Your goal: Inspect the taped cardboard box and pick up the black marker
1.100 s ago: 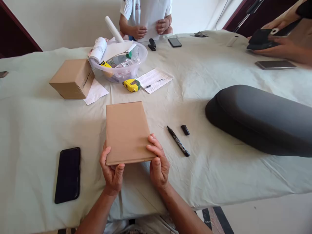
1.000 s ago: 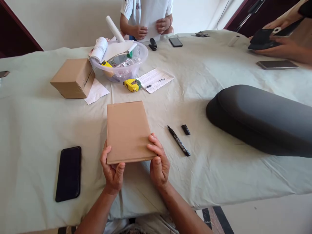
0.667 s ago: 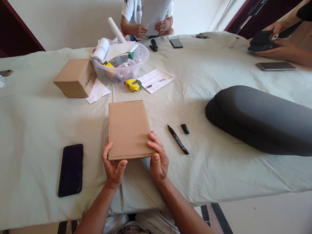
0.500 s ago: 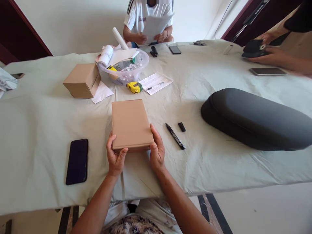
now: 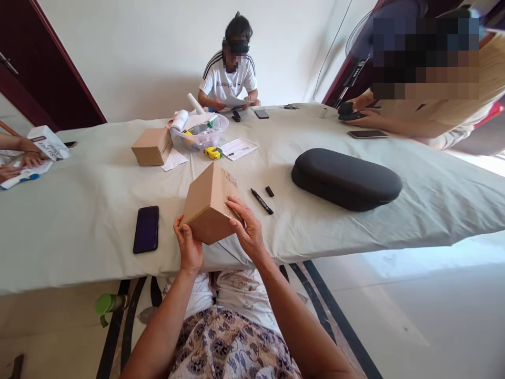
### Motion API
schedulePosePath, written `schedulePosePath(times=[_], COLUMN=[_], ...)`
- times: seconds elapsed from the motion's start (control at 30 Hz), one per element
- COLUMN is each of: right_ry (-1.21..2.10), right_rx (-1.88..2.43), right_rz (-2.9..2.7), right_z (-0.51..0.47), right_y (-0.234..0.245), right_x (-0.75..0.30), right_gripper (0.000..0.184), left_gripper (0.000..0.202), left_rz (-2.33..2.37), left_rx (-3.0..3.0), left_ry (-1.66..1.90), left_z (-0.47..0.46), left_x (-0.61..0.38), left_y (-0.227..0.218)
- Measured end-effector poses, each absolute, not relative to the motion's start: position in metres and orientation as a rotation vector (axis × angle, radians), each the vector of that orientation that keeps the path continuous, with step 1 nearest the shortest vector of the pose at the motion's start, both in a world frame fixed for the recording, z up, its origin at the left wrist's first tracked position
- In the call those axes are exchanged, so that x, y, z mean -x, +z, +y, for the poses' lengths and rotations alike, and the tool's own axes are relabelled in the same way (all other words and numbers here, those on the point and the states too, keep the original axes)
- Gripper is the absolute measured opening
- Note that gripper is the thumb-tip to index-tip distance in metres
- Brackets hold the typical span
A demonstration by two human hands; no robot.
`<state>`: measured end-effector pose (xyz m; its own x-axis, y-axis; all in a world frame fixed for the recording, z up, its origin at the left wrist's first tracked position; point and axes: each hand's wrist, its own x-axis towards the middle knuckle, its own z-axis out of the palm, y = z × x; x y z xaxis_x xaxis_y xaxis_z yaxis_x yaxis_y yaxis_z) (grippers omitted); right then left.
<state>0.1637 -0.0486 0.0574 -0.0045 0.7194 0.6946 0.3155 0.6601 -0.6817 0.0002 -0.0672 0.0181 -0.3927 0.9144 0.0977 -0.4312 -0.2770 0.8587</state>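
Observation:
Between my two hands is a brown cardboard box [image 5: 201, 197], tilted so that its taped side faces right. My left hand [image 5: 190, 248] grips the near left corner, thumb at the edge. On the right, my right hand [image 5: 248, 229] holds the taped side, its fingers lying along that face and its thumb at the near edge. An uncapped black marker [image 5: 261, 201] lies on the cloth just right of the box, with its cap [image 5: 269, 191] beside it. Left of the box rests a dark smartphone [image 5: 145, 229].
A black hard case [image 5: 347, 179] lies to the right. Farther back are a second cardboard box [image 5: 152, 147], a plastic basin [image 5: 219, 134] of odds and ends, a yellow tape measure [image 5: 213, 152] and a paper sheet [image 5: 242, 149]. Other people sit around the cloth-covered table [image 5: 79, 210].
The box has been tipped up and turned, so its taped side now shows. My right hand has shifted onto that side. The head view has tilted up, bringing more of the people into view.

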Motion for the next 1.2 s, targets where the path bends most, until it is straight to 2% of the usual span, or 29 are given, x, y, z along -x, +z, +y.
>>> schedulePosePath(times=[0.17,0.27,0.43,0.53,0.67,0.9,1.0,1.2], right_ry=[0.217,0.200,0.215,0.234,0.311,0.515,0.561,0.383], right_rx=[0.844,0.790,0.761,0.770,0.769,0.966,1.089,1.277], right_rz=[-1.651,-1.721,-1.746,-1.746,-1.683,-1.667,-1.822,-2.038], right_z=[-0.040,-0.031,-0.025,-0.024,-0.023,-0.021,-0.023,-0.032], right_y=[0.068,0.065,0.063,0.061,0.044,-0.010,-0.019,-0.015], right_x=[-0.154,-0.149,-0.143,-0.142,-0.146,-0.155,-0.164,-0.171], right_gripper=[0.018,0.015,0.017,0.021,0.032,0.069,0.070,0.071], left_gripper=[0.056,0.046,0.063,0.071,0.059,0.054,0.052,0.052], left_rz=[1.250,1.565,1.456,1.316,1.273,1.284,1.296,1.290], left_rx=[-0.812,-1.145,-1.408,-1.510,-1.553,-1.599,-1.600,-1.460], left_ry=[1.467,1.515,1.667,1.587,1.616,1.654,1.671,1.772], left_z=[-0.074,-0.071,-0.052,-0.040,-0.033,-0.030,-0.028,-0.026], left_x=[0.015,0.032,0.037,0.026,0.016,0.018,0.018,0.033], left_y=[0.009,0.016,0.047,0.055,0.051,0.049,0.050,0.046])
